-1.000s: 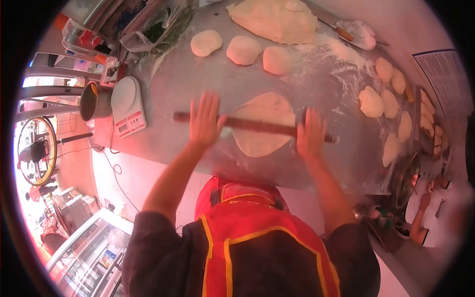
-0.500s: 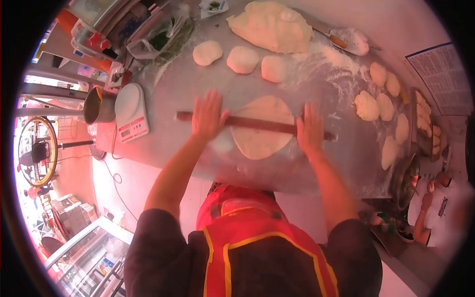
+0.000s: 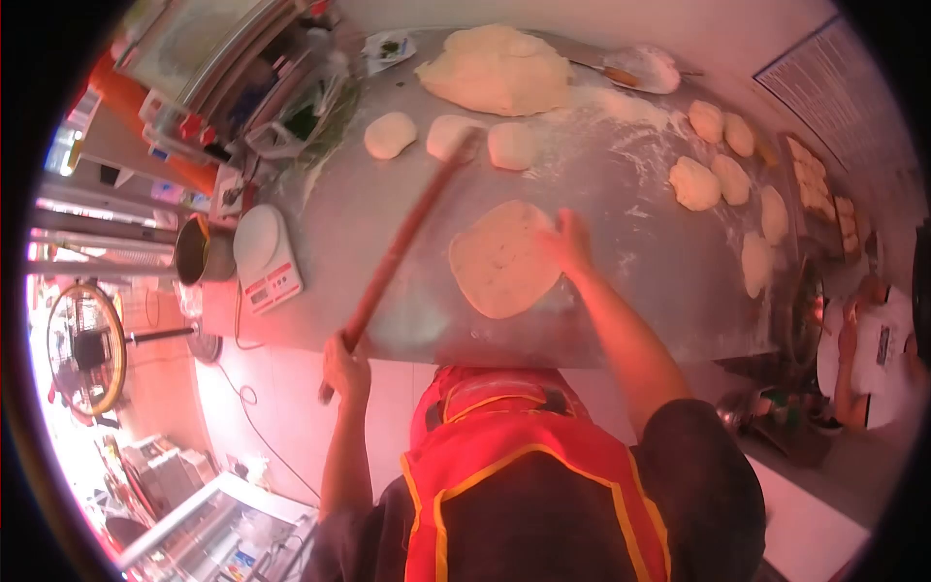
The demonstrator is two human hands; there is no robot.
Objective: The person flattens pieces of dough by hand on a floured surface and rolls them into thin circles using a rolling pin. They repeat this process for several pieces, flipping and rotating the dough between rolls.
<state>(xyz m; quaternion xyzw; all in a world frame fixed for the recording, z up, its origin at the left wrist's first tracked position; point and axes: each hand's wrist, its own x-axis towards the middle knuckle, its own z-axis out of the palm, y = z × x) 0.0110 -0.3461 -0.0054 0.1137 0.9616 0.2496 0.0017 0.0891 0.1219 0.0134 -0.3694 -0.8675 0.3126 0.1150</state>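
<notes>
My left hand [image 3: 346, 367] is closed around the lower end of a long wooden rolling pin [image 3: 402, 242], which slants up and away over the steel table. The pin's far end overlaps the view of a dough ball [image 3: 448, 139]. A flattened round of dough [image 3: 499, 262] lies on the table in front of me. At its right edge is my right hand [image 3: 572, 244], fingers apart and slightly blurred; they appear to touch the dough.
A large dough mass [image 3: 495, 73] and more dough balls [image 3: 391, 136] lie toward the back. Several dough pieces [image 3: 696, 184] sit at the right. A kitchen scale [image 3: 267, 257] and a metal pot [image 3: 204, 250] stand left. Another person [image 3: 868, 359] is at far right.
The rolling pin has come off the dough and swung from crosswise to a slant at the left, held in my left hand alone. My right hand has let go of it and moved to the dough's edge.
</notes>
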